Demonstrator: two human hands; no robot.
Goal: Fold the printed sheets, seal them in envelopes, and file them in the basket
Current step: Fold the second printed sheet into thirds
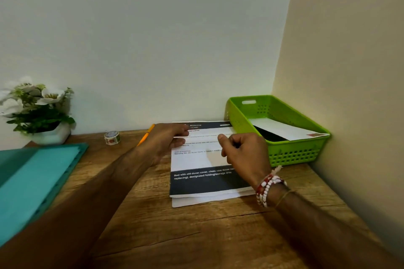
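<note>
A stack of printed sheets (196,161) with dark bands lies on the wooden desk (196,236) near the back wall. My left hand (166,140) pinches the far part of the top sheet at its left side, lifting an edge. My right hand (242,150), with a bead bracelet at the wrist, has its fingers curled and pinches the same lifted edge further right. The green plastic basket (290,155) stands in the back right corner, touching the sheets' right side. A white envelope (284,130) with a red mark lies in it over something dark.
A teal folder (32,177) lies at the desk's left edge. A white pot of artificial flowers (39,113) stands at the back left. A roll of patterned tape (112,137) and an orange pencil (146,134) lie near the back wall. Walls close in behind and at the right.
</note>
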